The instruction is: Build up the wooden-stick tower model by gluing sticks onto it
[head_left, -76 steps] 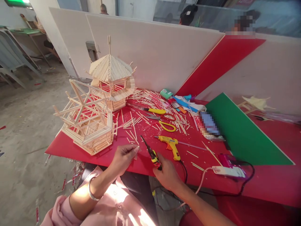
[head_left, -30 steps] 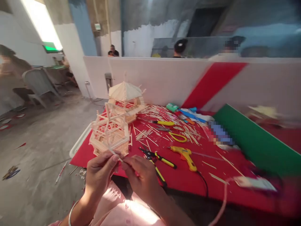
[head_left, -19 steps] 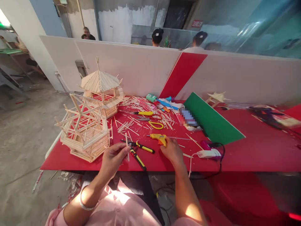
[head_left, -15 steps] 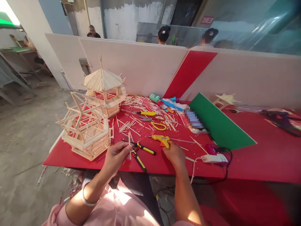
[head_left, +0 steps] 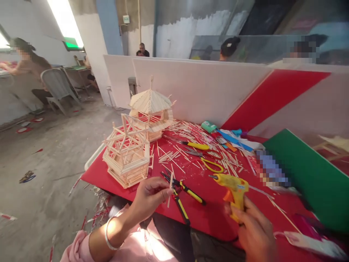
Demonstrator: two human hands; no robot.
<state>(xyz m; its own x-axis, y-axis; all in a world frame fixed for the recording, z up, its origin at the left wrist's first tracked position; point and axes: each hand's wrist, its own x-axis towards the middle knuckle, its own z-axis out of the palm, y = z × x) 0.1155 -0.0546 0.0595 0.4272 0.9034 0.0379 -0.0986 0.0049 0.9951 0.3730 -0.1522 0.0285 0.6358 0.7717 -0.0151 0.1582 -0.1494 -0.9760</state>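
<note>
Between the thumb and fingers of my left hand (head_left: 152,194) is a thin wooden stick (head_left: 171,183), held nearly upright. My right hand (head_left: 255,225) is closed round the handle of a yellow glue gun (head_left: 233,185) with an orange trigger, its nozzle pointing left. Just beyond my left hand, pliers with black and yellow handles (head_left: 191,193) lie spread on the red tabletop (head_left: 212,216). An unroofed frame of glued sticks (head_left: 127,156) stands to the left of them. Behind it rises a roofed stick pavilion (head_left: 151,105).
Loose sticks (head_left: 188,131) are strewn across the table's back. Among them lie yellow-handled scissors (head_left: 211,165) and a yellow-handled tool (head_left: 197,146). A green board (head_left: 308,174) leans at the right, near a white power strip (head_left: 313,243). A white partition (head_left: 191,91) borders the far edge.
My right hand has lifted the glue gun off the tabletop and its nozzle still points left. The view has turned left. The stick stays in my left hand.
</note>
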